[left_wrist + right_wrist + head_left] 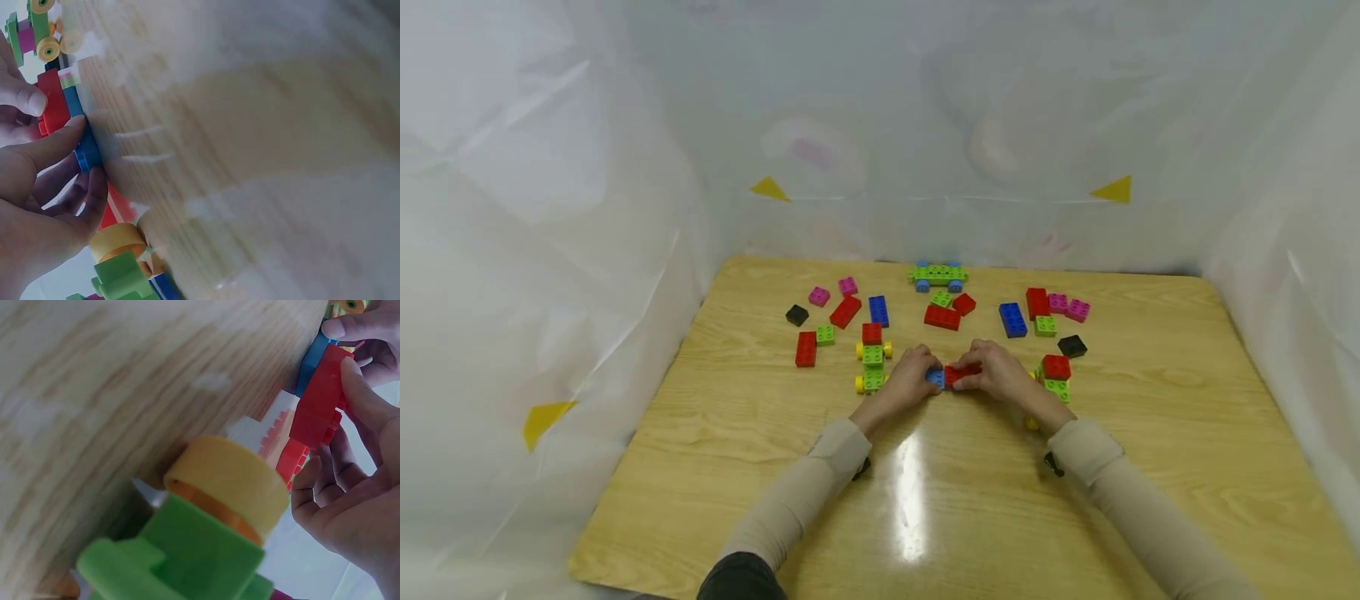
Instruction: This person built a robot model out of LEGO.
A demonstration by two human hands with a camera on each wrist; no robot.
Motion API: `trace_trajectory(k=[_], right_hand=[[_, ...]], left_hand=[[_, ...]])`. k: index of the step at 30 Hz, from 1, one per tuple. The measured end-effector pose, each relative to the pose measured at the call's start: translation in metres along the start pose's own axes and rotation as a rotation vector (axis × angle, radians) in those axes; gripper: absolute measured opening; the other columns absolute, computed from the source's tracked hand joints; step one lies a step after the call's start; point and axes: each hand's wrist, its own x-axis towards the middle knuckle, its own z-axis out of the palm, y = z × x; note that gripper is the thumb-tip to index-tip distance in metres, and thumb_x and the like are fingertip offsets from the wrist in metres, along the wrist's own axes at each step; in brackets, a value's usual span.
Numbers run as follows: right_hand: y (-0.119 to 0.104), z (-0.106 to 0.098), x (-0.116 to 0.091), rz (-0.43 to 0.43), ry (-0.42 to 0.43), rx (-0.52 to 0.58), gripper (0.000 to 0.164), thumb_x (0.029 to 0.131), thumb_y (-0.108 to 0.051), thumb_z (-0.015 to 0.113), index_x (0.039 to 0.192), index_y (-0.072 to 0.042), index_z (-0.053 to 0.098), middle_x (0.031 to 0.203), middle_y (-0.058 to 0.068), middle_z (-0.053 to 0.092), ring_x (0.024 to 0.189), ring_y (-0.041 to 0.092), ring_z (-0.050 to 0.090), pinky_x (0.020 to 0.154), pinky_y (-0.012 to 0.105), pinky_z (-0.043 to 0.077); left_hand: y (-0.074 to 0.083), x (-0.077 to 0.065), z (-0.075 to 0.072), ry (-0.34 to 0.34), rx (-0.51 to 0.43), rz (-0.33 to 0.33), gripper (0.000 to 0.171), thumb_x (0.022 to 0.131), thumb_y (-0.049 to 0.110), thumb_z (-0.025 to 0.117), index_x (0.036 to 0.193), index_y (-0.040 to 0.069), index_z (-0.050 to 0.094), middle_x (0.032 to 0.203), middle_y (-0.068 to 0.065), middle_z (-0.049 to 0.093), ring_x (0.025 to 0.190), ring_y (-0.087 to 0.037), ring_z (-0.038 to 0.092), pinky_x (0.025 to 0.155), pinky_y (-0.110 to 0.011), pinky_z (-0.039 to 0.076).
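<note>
At the middle of the table my left hand (912,375) pinches a blue brick (87,150) between thumb and fingers, close to the tabletop. My right hand (997,372) grips a red brick (322,394), which sits on the far part of the blue one and sticks out to the right. Whether the studs are fully pressed together cannot be told. Left of my hands stands a green car base (873,354) with yellow wheels and a red brick on it. A similar green base (1057,390) is beside my right wrist, partly hidden by it.
Behind my hands lie a red brick (942,317) and a green wheeled base (938,273) with blue wheels. Several loose bricks are spread at the left, including a black brick (797,315), and at the right, including a blue brick (1012,319). White sheeting (925,225) surrounds the table.
</note>
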Motion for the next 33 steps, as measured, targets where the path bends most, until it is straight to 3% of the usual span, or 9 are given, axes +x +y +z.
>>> trace_trajectory(k=[5,9,12,15,18,21,24,27,33], right_hand=[[-0.001,-0.001,0.000,-0.010,0.010,0.011,0.026,0.079,-0.018,0.080,0.103,-0.008,0.076,0.083,-0.001,0.057,0.073,0.015,0.044,0.065,0.027,0.036],[-0.001,0.000,0.000,-0.010,0.021,0.001,0.026,0.079,-0.018,0.081,0.102,-0.008,0.076,0.082,-0.001,0.058,0.072,0.014,0.045,0.064,0.027,0.037],[-0.002,0.002,0.000,0.001,0.016,0.001,0.028,0.079,-0.019,0.081,0.104,-0.008,0.076,0.083,-0.001,0.058,0.072,0.015,0.045,0.064,0.028,0.037],[-0.002,0.003,-0.001,0.009,0.009,0.000,0.029,0.080,-0.021,0.080,0.106,-0.009,0.075,0.085,-0.001,0.058,0.073,0.015,0.046,0.065,0.028,0.037],[-0.002,0.004,-0.002,0.020,0.014,0.002,0.029,0.081,-0.021,0.079,0.106,-0.010,0.075,0.087,0.000,0.058,0.075,0.015,0.046,0.066,0.028,0.038],[-0.002,0.005,-0.005,0.029,0.019,0.012,0.027,0.082,-0.021,0.078,0.106,-0.009,0.074,0.091,0.001,0.058,0.078,0.015,0.048,0.068,0.029,0.040],[-0.001,0.005,-0.008,0.039,0.010,0.039,0.026,0.084,-0.020,0.076,0.107,-0.009,0.073,0.094,0.003,0.058,0.081,0.017,0.049,0.070,0.030,0.041],[-0.001,0.006,-0.010,0.053,0.007,0.058,0.025,0.086,-0.020,0.075,0.108,-0.009,0.072,0.096,0.003,0.057,0.084,0.018,0.049,0.072,0.031,0.041],[-0.001,0.006,-0.011,0.065,0.023,0.068,0.024,0.086,-0.019,0.074,0.107,-0.009,0.072,0.097,0.003,0.057,0.084,0.018,0.049,0.072,0.031,0.042]], left_hand=[[0.008,-0.005,-0.008,-0.010,0.041,-0.028,0.038,0.086,0.015,0.074,0.121,0.003,0.064,0.112,-0.006,0.055,0.106,-0.020,0.050,0.092,-0.028,0.043],[0.018,-0.019,-0.030,0.033,-0.004,-0.001,0.036,0.090,0.013,0.068,0.124,0.003,0.061,0.118,-0.008,0.055,0.112,-0.024,0.051,0.094,-0.033,0.044],[0.018,-0.034,-0.057,0.140,-0.090,0.024,0.030,0.093,0.013,0.064,0.122,0.004,0.063,0.119,-0.010,0.055,0.110,-0.027,0.053,0.088,-0.037,0.048],[0.001,-0.050,-0.084,0.314,-0.138,0.015,0.026,0.095,0.014,0.062,0.119,0.003,0.064,0.116,-0.011,0.057,0.106,-0.029,0.055,0.084,-0.040,0.050],[-0.032,-0.063,-0.102,0.480,-0.132,-0.067,0.024,0.094,0.010,0.062,0.115,-0.001,0.065,0.112,-0.016,0.058,0.104,-0.033,0.055,0.083,-0.043,0.049],[-0.069,-0.073,-0.107,0.560,-0.122,-0.222,0.026,0.093,0.008,0.062,0.116,-0.006,0.063,0.114,-0.021,0.055,0.107,-0.037,0.051,0.087,-0.046,0.046],[-0.095,-0.081,-0.106,0.551,-0.128,-0.399,0.033,0.093,0.011,0.063,0.120,-0.007,0.059,0.120,-0.025,0.049,0.111,-0.039,0.045,0.088,-0.050,0.044],[-0.108,-0.085,-0.102,0.496,-0.135,-0.520,0.042,0.094,0.020,0.063,0.124,-0.007,0.053,0.126,-0.027,0.042,0.116,-0.042,0.039,0.086,-0.054,0.044],[-0.114,-0.083,-0.091,0.421,-0.103,-0.602,0.053,0.091,0.026,0.065,0.126,-0.006,0.042,0.125,-0.028,0.039,0.115,-0.045,0.040,0.084,-0.056,0.046]])
